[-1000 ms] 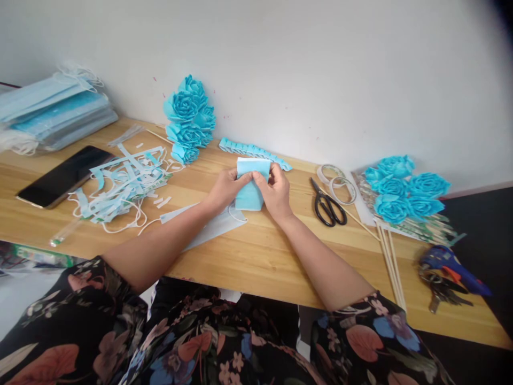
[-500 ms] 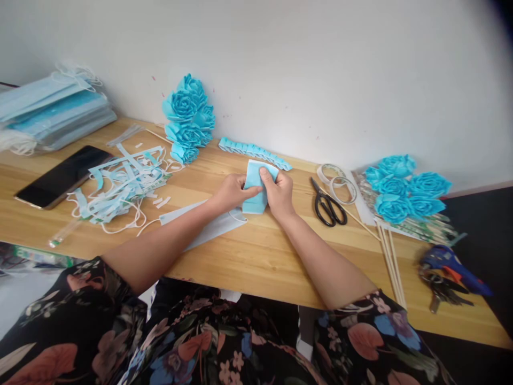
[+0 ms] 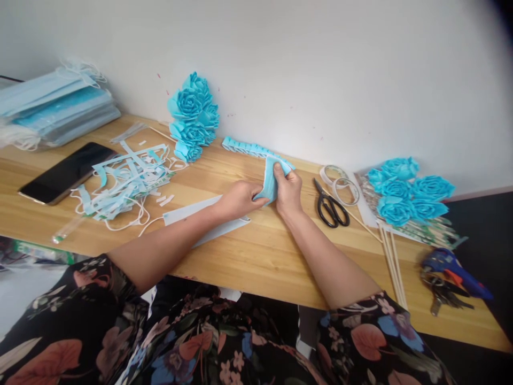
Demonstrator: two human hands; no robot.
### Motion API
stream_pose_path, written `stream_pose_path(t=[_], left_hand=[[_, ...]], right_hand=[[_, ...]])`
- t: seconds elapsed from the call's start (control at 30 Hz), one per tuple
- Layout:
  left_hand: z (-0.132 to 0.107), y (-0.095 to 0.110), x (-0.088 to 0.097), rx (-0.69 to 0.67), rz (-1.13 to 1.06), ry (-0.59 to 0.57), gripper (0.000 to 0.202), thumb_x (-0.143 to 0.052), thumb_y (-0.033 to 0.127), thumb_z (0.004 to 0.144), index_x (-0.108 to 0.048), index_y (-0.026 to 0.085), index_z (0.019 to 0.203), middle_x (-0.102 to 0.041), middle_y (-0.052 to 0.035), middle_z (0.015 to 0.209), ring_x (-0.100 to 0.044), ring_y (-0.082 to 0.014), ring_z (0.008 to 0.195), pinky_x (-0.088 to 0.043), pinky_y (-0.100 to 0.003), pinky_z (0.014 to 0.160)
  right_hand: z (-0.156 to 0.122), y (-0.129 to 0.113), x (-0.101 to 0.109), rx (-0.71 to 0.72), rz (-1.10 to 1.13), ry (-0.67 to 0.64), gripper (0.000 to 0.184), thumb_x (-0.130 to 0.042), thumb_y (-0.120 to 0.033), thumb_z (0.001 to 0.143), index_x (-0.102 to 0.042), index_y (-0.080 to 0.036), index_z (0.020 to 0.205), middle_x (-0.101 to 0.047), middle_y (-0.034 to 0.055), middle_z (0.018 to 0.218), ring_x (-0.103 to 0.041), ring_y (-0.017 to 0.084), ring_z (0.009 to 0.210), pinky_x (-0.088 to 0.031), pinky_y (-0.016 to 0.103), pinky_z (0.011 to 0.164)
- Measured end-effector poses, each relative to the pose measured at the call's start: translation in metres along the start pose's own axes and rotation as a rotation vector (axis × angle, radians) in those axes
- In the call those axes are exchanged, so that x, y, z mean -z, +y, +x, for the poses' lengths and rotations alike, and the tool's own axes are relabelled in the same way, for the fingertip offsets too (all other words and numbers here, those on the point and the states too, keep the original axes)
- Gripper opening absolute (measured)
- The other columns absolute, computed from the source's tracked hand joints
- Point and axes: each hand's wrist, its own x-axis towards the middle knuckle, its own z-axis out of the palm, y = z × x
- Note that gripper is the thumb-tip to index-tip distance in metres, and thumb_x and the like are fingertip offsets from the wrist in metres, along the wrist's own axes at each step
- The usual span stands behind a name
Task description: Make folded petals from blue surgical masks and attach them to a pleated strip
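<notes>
Wooden surface against pale wall. Left hand pinches lower end of folded blue cloth; right hand clamped on its right side. Cloth sits between both hands, in front of pleated blue strip. Black scissors right of right hand, flat mask beneath left forearm.

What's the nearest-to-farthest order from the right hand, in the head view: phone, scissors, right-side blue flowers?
From the right hand:
1. Scissors, just to its right.
2. Right-side blue flowers, farther right.
3. Phone, far to its left.
</notes>
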Motion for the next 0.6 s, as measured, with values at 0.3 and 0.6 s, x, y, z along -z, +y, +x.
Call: stream_pose_path(t=[0.3, 0.6], left_hand=[[-0.005, 0.006, 0.0, -0.024, -0.095, -0.038, 0.045, -0.057, 0.039, 0.085, -0.036, 0.018, 0.051, -0.033, 0.0045, 0.051, -0.03, -0.0099, 0.052, -0.019, -0.027, 0.055], [0.0, 0.003, 0.014, 0.07, -0.358, 0.216, 0.048, -0.049, 0.056, 0.09, -0.047, 0.018, 0.061, -0.045, 0.0018, 0.055, -0.042, -0.0115, 0.057, -0.033, -0.024, 0.057]], right_hand=[[0.002, 0.006, 0.001, 0.014, 0.026, 0.024, 0.043, -0.063, -0.061, 0.079, -0.058, -0.018, 0.077, -0.053, -0.0019, 0.07, -0.048, 0.012, 0.066, -0.041, 0.024, 0.06], [-0.004, -0.002, -0.001, 0.124, -0.059, -0.082, 0.038, -0.064, -0.056, 0.082, -0.06, -0.019, 0.073, -0.056, -0.0012, 0.068, -0.05, 0.014, 0.067, -0.043, 0.026, 0.063]])
